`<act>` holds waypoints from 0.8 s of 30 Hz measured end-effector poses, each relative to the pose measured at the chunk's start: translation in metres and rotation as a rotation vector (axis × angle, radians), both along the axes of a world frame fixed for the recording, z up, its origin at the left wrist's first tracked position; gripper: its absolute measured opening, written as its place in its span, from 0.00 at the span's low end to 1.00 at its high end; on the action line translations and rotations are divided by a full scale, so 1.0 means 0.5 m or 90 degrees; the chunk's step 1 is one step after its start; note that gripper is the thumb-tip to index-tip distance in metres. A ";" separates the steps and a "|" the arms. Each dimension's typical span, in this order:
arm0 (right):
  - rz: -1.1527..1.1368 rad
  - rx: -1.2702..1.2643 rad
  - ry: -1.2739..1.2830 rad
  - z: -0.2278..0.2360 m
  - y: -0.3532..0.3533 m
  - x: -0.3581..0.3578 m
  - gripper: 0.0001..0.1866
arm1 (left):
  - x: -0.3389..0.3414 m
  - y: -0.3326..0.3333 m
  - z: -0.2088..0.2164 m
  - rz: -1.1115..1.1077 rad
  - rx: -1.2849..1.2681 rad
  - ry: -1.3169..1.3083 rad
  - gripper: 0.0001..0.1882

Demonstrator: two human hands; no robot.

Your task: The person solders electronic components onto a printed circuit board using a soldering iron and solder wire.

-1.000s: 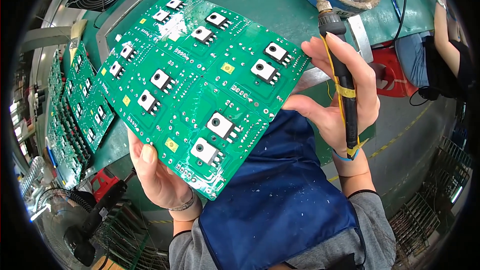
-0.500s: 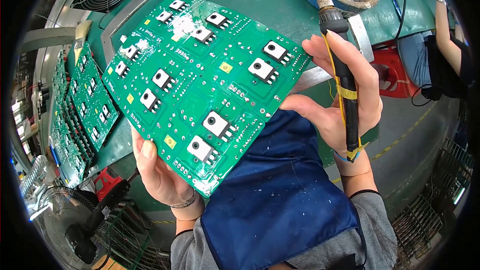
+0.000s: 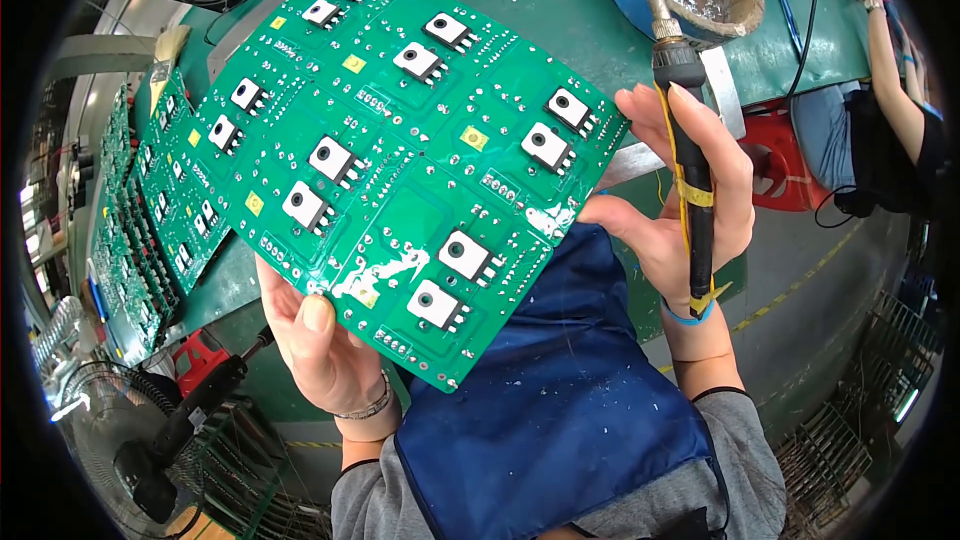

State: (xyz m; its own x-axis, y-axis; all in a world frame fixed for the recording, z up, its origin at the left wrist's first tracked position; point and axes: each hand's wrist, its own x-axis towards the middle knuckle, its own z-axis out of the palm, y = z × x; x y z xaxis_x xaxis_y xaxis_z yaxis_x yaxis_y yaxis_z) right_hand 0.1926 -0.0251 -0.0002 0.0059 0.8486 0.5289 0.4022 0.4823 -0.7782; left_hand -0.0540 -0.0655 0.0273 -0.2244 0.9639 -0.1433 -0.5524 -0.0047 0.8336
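A large green circuit board (image 3: pixel 400 195) is held up tilted over my lap, with several white-and-black transistors on its face. My left hand (image 3: pixel 320 345) grips its lower left edge, thumb on the face and the other fingers behind. At the right edge my right hand (image 3: pixel 690 180) holds the board's corner area between thumb and fingers. That same hand also carries a black soldering iron (image 3: pixel 685 140) wrapped in yellow tape, lying along the palm with its metal end pointing up and away from me.
A round pot (image 3: pixel 735 0) with shiny solder scraps stands at the back right, near a blue pen (image 3: pixel 786 10). Upright circuit boards (image 3: pixel 135 240) and a brush (image 3: pixel 168 55) are at left. A fan (image 3: pixel 140 440) stands lower left. Another person (image 3: pixel 890 130) sits at far right near a red stool (image 3: pixel 775 160).
The board has shifted slightly right and tilted differently, so the bright reflections moved across its face. Both hands keep their hold, and the soldering iron has moved a little with my right hand.
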 end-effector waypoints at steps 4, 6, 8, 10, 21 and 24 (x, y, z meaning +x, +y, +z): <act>-0.021 0.026 0.021 -0.004 0.001 -0.004 0.41 | 0.002 0.000 -0.001 0.008 0.011 0.013 0.39; -0.026 0.019 0.015 0.002 -0.001 -0.007 0.40 | 0.000 0.004 0.002 0.005 0.009 0.015 0.39; -0.033 0.012 0.009 0.001 0.000 -0.010 0.40 | -0.003 0.013 -0.001 -0.035 -0.005 -0.014 0.37; -0.067 0.016 -0.016 -0.004 0.002 -0.013 0.39 | 0.012 0.031 -0.003 -0.013 -0.026 -0.021 0.36; -0.085 0.055 -0.066 -0.054 0.007 -0.019 0.36 | -0.042 0.033 -0.015 -0.179 -0.153 0.254 0.23; -0.089 0.086 -0.203 -0.058 -0.001 -0.020 0.36 | -0.047 0.008 0.005 -0.016 -0.197 0.701 0.13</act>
State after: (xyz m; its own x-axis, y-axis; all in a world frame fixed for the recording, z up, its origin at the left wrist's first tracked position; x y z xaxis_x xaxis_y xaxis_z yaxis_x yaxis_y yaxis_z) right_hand 0.1824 -0.0257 -0.0293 -0.0663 0.7741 0.6296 0.6832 0.4951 -0.5368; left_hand -0.0777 -0.0616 0.0300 -0.3559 0.9277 -0.1129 0.4816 0.2856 0.8286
